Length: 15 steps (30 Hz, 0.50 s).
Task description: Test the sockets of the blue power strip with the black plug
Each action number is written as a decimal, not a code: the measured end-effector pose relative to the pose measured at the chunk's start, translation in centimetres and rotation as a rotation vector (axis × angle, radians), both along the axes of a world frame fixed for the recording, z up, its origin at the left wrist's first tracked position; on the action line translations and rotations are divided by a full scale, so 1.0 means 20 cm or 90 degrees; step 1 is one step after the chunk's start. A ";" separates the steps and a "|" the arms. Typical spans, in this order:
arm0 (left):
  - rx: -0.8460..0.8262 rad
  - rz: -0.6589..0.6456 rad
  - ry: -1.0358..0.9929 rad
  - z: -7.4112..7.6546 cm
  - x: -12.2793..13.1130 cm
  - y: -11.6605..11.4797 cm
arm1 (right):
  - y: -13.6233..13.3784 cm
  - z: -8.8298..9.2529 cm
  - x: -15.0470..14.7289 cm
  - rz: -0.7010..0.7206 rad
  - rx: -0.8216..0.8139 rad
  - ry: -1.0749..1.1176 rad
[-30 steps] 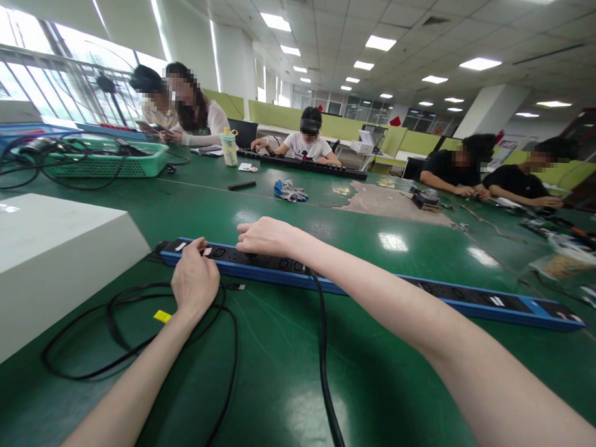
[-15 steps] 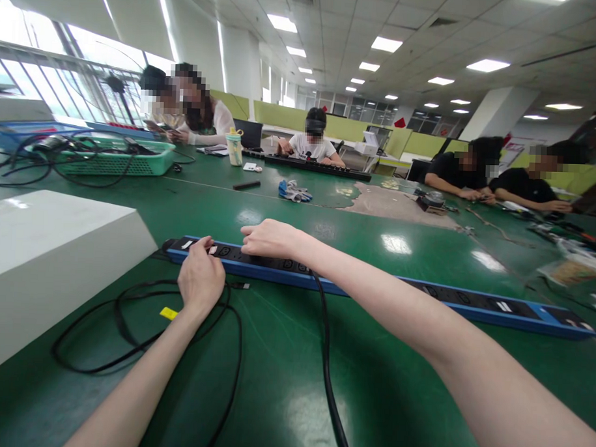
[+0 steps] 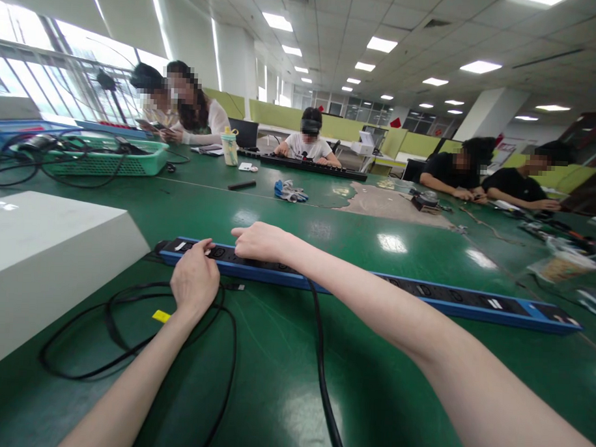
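A long blue and black power strip with a row of sockets lies across the green table. My left hand is closed on the near edge of the strip by its left end, fingers curled over the top. My right hand is closed just above the sockets to the right of it; whatever sits in its fingers is hidden. From beneath my right forearm a thick black cable runs toward me. A thin black cable lies in loops around my left wrist, with a yellow tag and a small metal-tipped connector.
A white box stands at left. Behind it is a green basket with cables. Farther back lie gloves, a black bar and a cup. Several people sit around the table.
My view has shifted slightly, so the scene sits a little farther left. Both hands keep nearly the same places on and above the strip.
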<state>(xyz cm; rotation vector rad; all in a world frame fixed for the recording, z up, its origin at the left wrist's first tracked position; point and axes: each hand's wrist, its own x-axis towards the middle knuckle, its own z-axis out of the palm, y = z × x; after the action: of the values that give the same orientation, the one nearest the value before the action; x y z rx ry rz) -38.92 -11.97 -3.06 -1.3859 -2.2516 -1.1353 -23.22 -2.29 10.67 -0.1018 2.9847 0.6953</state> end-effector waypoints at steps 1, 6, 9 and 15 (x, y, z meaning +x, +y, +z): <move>-0.005 0.003 0.009 0.00 0.00 0.00 | -0.01 0.00 0.00 0.001 -0.002 0.002; -0.014 0.008 0.044 0.00 0.00 0.00 | -0.03 0.02 0.01 -0.017 -0.007 -0.002; -0.014 0.006 0.053 -0.01 0.00 0.00 | -0.03 0.02 0.00 -0.017 -0.004 -0.002; -0.023 0.011 0.037 0.00 0.00 0.00 | -0.06 0.02 0.01 -0.012 0.004 0.001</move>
<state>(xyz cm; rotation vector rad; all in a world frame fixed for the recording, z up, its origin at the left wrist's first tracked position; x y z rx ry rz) -38.96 -12.04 -3.10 -1.3908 -2.2492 -1.0404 -23.10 -3.47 11.00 -0.0720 2.9798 0.7031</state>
